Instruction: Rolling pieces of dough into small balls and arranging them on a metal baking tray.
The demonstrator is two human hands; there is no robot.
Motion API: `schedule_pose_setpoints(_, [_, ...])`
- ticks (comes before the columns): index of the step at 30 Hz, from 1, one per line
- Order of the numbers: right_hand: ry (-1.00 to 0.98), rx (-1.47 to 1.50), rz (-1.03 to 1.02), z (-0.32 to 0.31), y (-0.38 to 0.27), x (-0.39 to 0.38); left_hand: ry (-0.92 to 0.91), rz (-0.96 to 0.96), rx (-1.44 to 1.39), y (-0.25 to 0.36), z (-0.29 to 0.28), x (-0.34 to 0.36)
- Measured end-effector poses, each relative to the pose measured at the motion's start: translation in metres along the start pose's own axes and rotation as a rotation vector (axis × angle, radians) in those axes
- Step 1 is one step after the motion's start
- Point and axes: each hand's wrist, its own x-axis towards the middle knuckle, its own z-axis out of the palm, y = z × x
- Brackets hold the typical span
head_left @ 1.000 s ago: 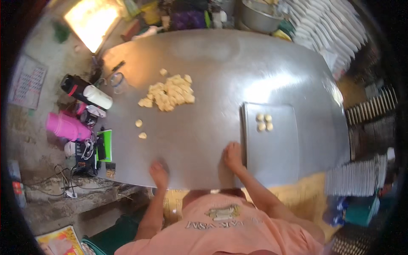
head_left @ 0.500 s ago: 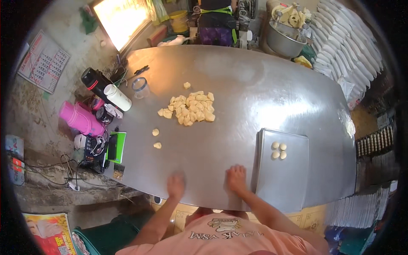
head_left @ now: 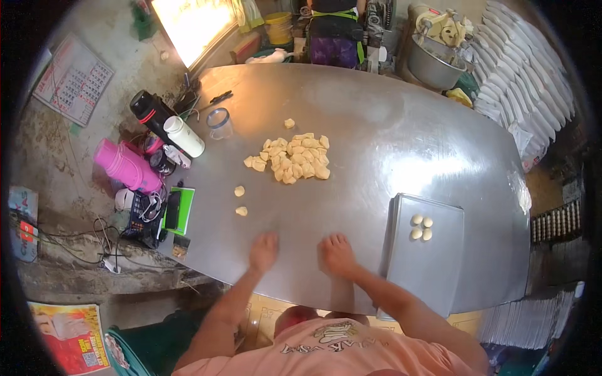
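Observation:
My left hand (head_left: 263, 252) is down on the steel table (head_left: 351, 207) near its front edge, fingers curled and close together. To its right my right hand (head_left: 338, 254) rests on the metal in a similar cupped shape. Whatever may lie under either palm is hidden. Two loose dough pieces (head_left: 241, 211) sit beyond my left hand. Farther off is a heap of cut dough pieces (head_left: 296, 158), with one single dough piece (head_left: 289, 123) behind it. Several smooth dough balls (head_left: 416, 233) lie on a flat grey tray (head_left: 433, 269) to the right of my right hand.
Along the left edge stand a black flask (head_left: 149, 108), a white bottle (head_left: 184, 136), a pink jug (head_left: 126, 165), a clear cup (head_left: 219, 124) and a green notebook (head_left: 182, 212). A mixer bowl (head_left: 436, 62) and stacked white sacks (head_left: 523, 69) are at the far right.
My right hand has moved left, closer to my left hand and away from the tray. My left hand, blurred before, now shows more sharply. The whole view has shifted slightly.

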Motion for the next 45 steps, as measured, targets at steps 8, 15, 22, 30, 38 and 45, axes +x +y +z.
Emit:
schedule_pose_setpoints(8, [0.062, -0.06, 0.244, -0.022, 0.032, -0.043, 0.283, -0.438, -0.284, 0.013, -0.033, -0.025])
schedule_pose_setpoints(15, [0.021, 0.05, -0.015, 0.005, 0.008, 0.022, -0.038, -0.146, 0.085, 0.004, -0.009, 0.029])
schedule_pose_setpoints(22, [0.086, -0.177, 0.13, -0.029, 0.013, -0.05, 0.241, -0.23, 0.162, 0.012, -0.025, -0.023])
schedule_pose_setpoints(30, [0.06, -0.035, 0.004, 0.001, 0.032, 0.026, 0.122, -0.303, -0.222, -0.01, -0.01, 0.032])
schedule_pose_setpoints(38, [0.132, -0.029, 0.09, -0.002, -0.022, -0.057, 0.148, -0.2, -0.156, 0.05, -0.001, -0.029])
schedule_pose_setpoints(45, [0.133, 0.021, 0.059, -0.013, 0.021, 0.001, 0.055, -0.269, -0.026, -0.004, -0.007, 0.01])
